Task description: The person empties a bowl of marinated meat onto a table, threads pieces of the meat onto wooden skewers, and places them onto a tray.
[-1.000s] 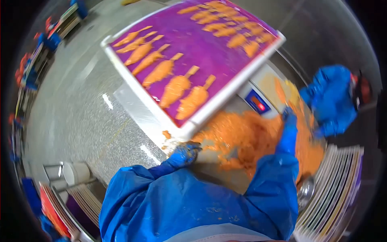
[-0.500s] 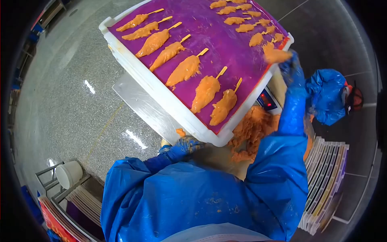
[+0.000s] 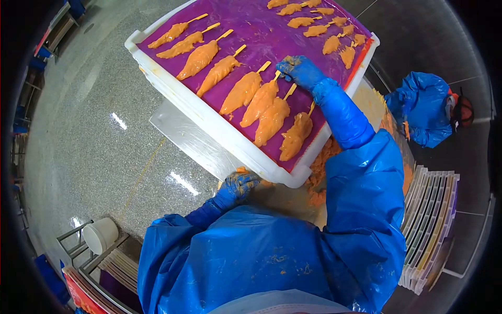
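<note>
My right hand, in a soiled blue glove, reaches over the purple-lined tray. Its fingers pinch the stick end of a meat skewer coated in orange marinade. That skewer lies in the near row, overlapping the skewer to its right; another skewer lies close on its left. My left hand, gloved too, is closed low by the tray's front corner, at the metal table. A small orange meat scrap shows beside its knuckles. I cannot tell what its fingers hold.
Smaller-looking skewers line the tray's far side. A heap of orange meat lies right of the tray. Stacked trays stand at lower right, a white bucket at lower left. A co-worker in blue is at the right.
My right hand has swept left from the tray's right edge to the near row, bringing a meat skewer down among the others. My left hand stays near the front corner. The view shifts slightly.
</note>
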`<state>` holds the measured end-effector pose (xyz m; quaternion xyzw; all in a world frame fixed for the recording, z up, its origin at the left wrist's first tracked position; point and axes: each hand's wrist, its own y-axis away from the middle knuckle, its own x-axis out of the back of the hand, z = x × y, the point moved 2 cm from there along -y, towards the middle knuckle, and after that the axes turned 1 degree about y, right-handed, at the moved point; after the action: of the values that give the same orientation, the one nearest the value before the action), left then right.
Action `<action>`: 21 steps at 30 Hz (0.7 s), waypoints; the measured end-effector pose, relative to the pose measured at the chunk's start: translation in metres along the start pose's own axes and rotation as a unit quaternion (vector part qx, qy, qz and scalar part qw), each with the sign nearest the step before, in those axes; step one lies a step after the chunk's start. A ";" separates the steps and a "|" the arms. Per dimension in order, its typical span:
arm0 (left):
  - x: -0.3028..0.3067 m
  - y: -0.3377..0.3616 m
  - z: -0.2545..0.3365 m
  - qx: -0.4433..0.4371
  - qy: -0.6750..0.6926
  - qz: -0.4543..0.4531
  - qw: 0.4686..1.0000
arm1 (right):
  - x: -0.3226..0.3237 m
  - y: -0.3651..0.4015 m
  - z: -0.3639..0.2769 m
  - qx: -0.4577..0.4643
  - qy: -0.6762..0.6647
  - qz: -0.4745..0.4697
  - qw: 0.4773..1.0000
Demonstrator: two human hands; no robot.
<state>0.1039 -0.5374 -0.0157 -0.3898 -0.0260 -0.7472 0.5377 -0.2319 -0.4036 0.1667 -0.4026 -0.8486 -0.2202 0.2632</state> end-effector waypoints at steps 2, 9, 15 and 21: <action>0.001 0.002 -0.001 0.004 -0.005 0.007 1.000 | -0.006 -0.003 0.012 -0.004 -0.010 0.007 1.000; 0.002 0.004 0.000 0.015 -0.017 0.037 0.999 | 0.003 0.040 -0.036 0.039 0.127 0.212 0.968; -0.004 0.003 -0.003 0.004 -0.005 0.040 0.999 | -0.036 0.088 -0.032 0.336 0.196 0.018 0.921; -0.002 -0.002 0.002 0.030 0.004 0.034 0.999 | -0.029 0.105 -0.016 0.288 0.181 0.031 0.940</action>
<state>0.1036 -0.5342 -0.0151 -0.3709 -0.0327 -0.7292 0.5741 -0.1279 -0.3693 0.1779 -0.2891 -0.8010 -0.0277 0.5235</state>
